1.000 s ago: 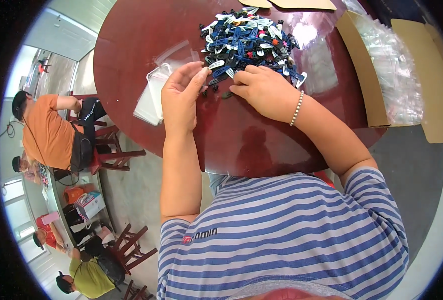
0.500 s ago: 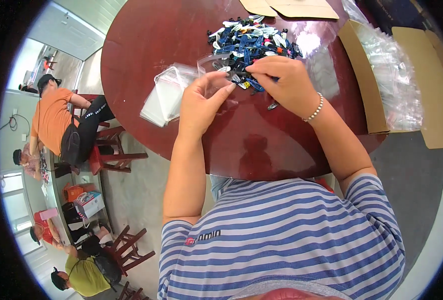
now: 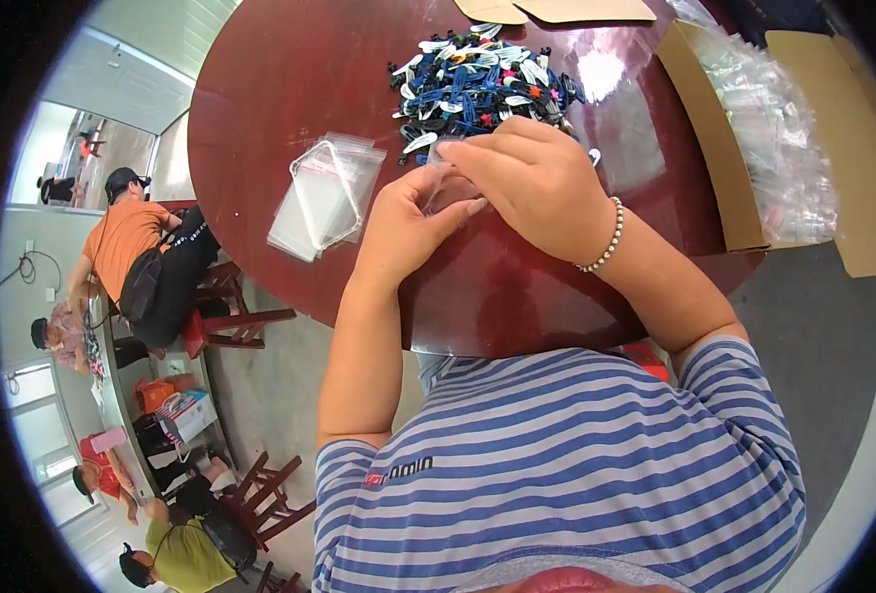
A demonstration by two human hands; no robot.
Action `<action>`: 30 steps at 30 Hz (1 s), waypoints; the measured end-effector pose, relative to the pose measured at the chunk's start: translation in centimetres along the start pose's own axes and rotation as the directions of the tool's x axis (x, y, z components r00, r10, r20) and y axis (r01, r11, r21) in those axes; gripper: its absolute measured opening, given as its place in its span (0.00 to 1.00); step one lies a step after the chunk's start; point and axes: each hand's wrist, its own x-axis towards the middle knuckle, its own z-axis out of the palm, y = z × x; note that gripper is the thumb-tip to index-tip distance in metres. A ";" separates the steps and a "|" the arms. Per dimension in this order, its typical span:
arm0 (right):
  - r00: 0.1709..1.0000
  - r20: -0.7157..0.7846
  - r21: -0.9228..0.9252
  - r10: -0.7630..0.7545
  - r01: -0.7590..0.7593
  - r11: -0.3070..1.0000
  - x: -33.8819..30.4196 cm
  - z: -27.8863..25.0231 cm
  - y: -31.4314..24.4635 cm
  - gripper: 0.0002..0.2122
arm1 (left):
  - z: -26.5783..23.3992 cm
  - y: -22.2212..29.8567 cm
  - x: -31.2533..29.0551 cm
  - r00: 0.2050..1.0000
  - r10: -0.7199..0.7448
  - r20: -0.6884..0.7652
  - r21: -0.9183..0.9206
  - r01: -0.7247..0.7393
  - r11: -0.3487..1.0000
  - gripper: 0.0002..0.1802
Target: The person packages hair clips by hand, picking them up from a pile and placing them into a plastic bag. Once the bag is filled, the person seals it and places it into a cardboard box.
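Note:
Between my hands is a small clear plastic bag (image 3: 444,186). My left hand (image 3: 406,225) has its thumb and fingers curled around the bag's left and lower side. My right hand (image 3: 542,188), wearing a beaded bracelet, bends over the bag's upper right, fingertips pinched together at its edge. Whether anything is inside the bag is hidden by my fingers. Just beyond them lies a heap of small clip-like pieces (image 3: 482,84) in blue, white and black, with a few orange and pink bits. Left of my left hand, a stack of flat clear bags (image 3: 304,212) carries a white triangular loop (image 3: 357,215).
A round dark red table (image 3: 260,99) is in front of me. At its right stands an open cardboard box (image 3: 709,138) full of clear plastic packages (image 3: 779,148). Cardboard flaps (image 3: 586,10) lie at the far edge. Several people sit at the left near red stools (image 3: 245,331).
My right hand has moved left and nearer to me, closing in on the bag and my left hand. A small dark piece seen at its fingertips earlier no longer shows. The view has shifted slightly.

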 end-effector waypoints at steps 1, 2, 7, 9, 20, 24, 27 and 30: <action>0.997 -0.064 0.066 0.052 -0.048 0.997 -0.1 0.2 0.1 0.12 | -0.1 -0.2 0.1 1.000 -0.010 0.018 -0.021 0.010 1.000 0.19; 0.986 -0.123 0.136 0.109 -0.092 0.987 -0.2 0.3 0.1 0.11 | -0.2 -0.3 0.1 0.999 -0.020 0.036 -0.042 0.021 0.999 0.19; 0.967 -0.034 0.340 0.253 -0.227 0.912 0.1 0.2 -0.5 0.09 | -0.5 -0.2 0.0 0.995 -0.030 0.094 0.068 0.024 0.997 0.19; 0.966 -0.011 0.367 0.258 -0.236 0.900 0.1 0.1 -0.1 0.09 | -0.7 -0.5 0.0 0.993 -0.015 0.114 0.032 0.011 0.999 0.19; 0.963 0.158 0.402 0.220 -0.266 0.876 0.1 -1.2 1.1 0.05 | -0.7 -0.5 0.2 0.940 0.053 0.337 -0.065 -0.033 0.997 0.23; 0.914 -0.140 0.109 0.380 -0.368 0.924 1.2 -5.3 4.0 0.04 | -0.4 -0.8 0.4 0.996 0.051 0.076 -0.040 -0.048 0.998 0.22; 0.814 -0.281 -0.071 0.508 -0.545 0.835 1.2 -10.3 6.1 0.05 | -1.0 -1.1 0.1 1.000 -0.018 -0.009 -0.075 0.017 0.997 0.21; 0.724 -0.391 -0.240 0.568 -0.676 0.697 -0.1 -15.5 9.0 0.08 | -0.8 -1.1 0.1 0.999 0.010 0.039 -0.039 -0.008 0.999 0.21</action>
